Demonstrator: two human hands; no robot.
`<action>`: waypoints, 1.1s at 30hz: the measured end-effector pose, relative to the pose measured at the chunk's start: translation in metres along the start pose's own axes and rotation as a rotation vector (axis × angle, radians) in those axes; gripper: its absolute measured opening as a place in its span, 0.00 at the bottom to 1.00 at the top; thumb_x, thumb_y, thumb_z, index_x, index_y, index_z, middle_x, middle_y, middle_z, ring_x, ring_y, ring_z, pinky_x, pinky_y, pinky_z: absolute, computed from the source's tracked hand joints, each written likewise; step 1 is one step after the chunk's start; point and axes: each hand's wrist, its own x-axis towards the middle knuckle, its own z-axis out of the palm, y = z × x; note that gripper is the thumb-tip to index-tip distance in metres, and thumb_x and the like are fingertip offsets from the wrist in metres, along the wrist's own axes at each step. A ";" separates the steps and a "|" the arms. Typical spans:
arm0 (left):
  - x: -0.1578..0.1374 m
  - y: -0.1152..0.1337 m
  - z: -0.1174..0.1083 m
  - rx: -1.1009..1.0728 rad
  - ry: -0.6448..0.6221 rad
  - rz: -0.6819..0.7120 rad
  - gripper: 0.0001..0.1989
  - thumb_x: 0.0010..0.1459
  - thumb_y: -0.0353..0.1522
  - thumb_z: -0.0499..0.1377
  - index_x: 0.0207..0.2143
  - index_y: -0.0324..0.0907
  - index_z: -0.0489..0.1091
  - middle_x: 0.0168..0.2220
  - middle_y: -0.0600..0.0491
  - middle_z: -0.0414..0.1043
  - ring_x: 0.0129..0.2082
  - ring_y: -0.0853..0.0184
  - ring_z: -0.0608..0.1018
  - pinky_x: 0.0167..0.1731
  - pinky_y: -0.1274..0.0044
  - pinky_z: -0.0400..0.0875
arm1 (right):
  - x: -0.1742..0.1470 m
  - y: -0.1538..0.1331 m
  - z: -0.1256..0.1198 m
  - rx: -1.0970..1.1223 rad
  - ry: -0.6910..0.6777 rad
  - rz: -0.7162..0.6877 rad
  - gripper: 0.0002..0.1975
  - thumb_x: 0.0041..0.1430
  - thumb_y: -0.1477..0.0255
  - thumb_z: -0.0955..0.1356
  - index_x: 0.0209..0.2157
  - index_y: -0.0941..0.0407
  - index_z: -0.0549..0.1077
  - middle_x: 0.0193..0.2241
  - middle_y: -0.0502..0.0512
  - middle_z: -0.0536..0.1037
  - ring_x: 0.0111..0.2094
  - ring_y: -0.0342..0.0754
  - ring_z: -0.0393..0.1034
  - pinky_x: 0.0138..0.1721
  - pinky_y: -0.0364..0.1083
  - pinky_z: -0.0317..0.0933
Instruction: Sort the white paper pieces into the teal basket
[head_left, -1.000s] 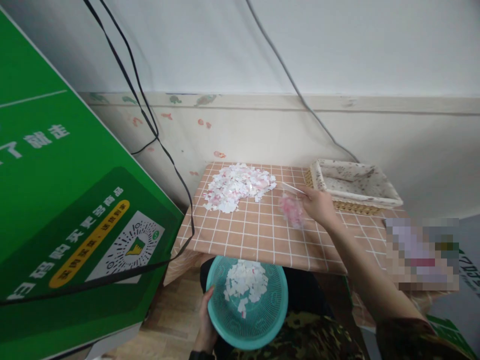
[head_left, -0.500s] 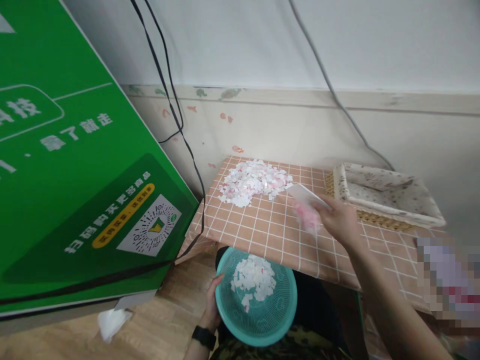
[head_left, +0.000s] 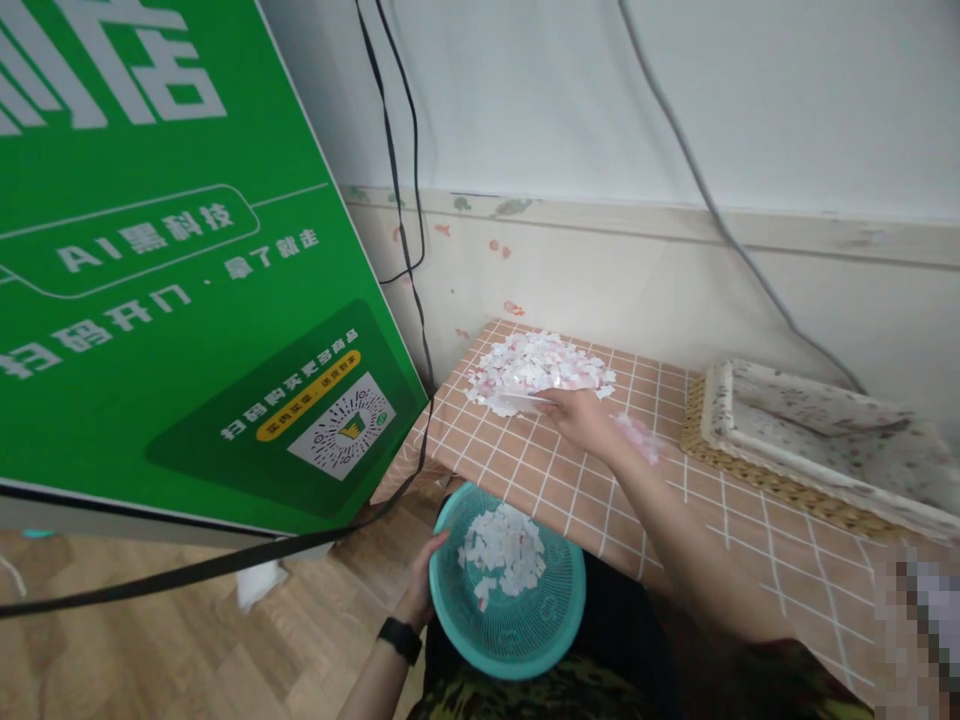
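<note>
My left hand (head_left: 426, 572) grips the left rim of a round teal plastic colander (head_left: 517, 645), held over my lap below the table's front edge. White paper scraps (head_left: 504, 548) lie inside it. My right hand (head_left: 581, 418) is closed on a flat white card (head_left: 525, 398), seen nearly edge-on. The card is at the front of a heap of white and pinkish paper scraps (head_left: 534, 362) on the table. A small pink, fluffy-looking bit (head_left: 637, 438) lies right of my right wrist, partly hidden by the forearm.
The table has a brown checked cloth (head_left: 517, 455). A cloth-lined wicker basket (head_left: 697, 415) stands at its right. A large green sign panel (head_left: 195, 400) is at the left, with a black strap (head_left: 300, 545) crossing before it. A grey cable (head_left: 705, 190) hangs down the wall.
My right hand has moved left with the white card, from the pink bit to the front of the scrap heap. My left hand still holds the colander. The view has shifted left.
</note>
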 end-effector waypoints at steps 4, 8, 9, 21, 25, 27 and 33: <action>-0.001 0.003 -0.004 -0.006 0.021 0.005 0.14 0.42 0.38 0.63 0.29 0.37 0.76 0.27 0.47 0.78 0.31 0.54 0.78 0.35 0.67 0.69 | 0.009 0.002 0.003 -0.069 -0.038 0.008 0.13 0.56 0.77 0.62 0.40 0.56 0.75 0.32 0.57 0.79 0.33 0.49 0.72 0.33 0.45 0.59; 0.002 0.005 -0.007 0.015 0.073 0.040 0.12 0.42 0.37 0.64 0.27 0.37 0.76 0.25 0.48 0.77 0.31 0.56 0.78 0.35 0.68 0.69 | 0.017 0.000 0.000 -0.052 -0.121 -0.041 0.13 0.54 0.78 0.63 0.39 0.54 0.75 0.34 0.55 0.79 0.35 0.48 0.72 0.35 0.45 0.59; 0.002 0.005 -0.006 0.019 0.083 0.039 0.12 0.42 0.37 0.64 0.27 0.37 0.76 0.25 0.48 0.77 0.31 0.55 0.78 0.36 0.68 0.69 | 0.020 -0.002 -0.001 -0.036 -0.135 -0.049 0.13 0.54 0.79 0.63 0.39 0.54 0.75 0.35 0.55 0.79 0.35 0.48 0.72 0.35 0.44 0.59; 0.009 -0.001 -0.002 0.001 0.084 0.046 0.11 0.42 0.36 0.63 0.27 0.36 0.76 0.26 0.47 0.78 0.32 0.55 0.78 0.39 0.68 0.67 | 0.040 -0.002 -0.021 -0.013 -0.300 -0.017 0.09 0.52 0.74 0.65 0.34 0.55 0.76 0.27 0.51 0.77 0.30 0.44 0.68 0.33 0.43 0.55; 0.013 0.000 -0.003 -0.011 0.080 -0.001 0.14 0.42 0.37 0.63 0.29 0.34 0.77 0.28 0.45 0.78 0.33 0.55 0.78 0.39 0.68 0.67 | 0.041 0.005 -0.025 -0.051 -0.262 -0.014 0.09 0.52 0.75 0.64 0.33 0.54 0.76 0.26 0.52 0.77 0.29 0.45 0.68 0.32 0.44 0.55; 0.015 -0.001 -0.005 -0.010 0.079 0.004 0.14 0.43 0.37 0.63 0.30 0.34 0.77 0.28 0.45 0.78 0.32 0.55 0.78 0.38 0.68 0.67 | 0.041 0.007 -0.024 -0.083 -0.202 -0.020 0.10 0.53 0.76 0.64 0.33 0.54 0.76 0.27 0.52 0.77 0.29 0.45 0.68 0.32 0.44 0.55; 0.015 0.001 -0.009 -0.028 0.113 -0.003 0.12 0.43 0.37 0.63 0.28 0.36 0.76 0.24 0.49 0.77 0.26 0.60 0.77 0.33 0.70 0.69 | 0.040 0.007 -0.017 -0.038 -0.236 -0.055 0.10 0.54 0.75 0.64 0.34 0.53 0.76 0.27 0.51 0.77 0.28 0.44 0.68 0.30 0.43 0.55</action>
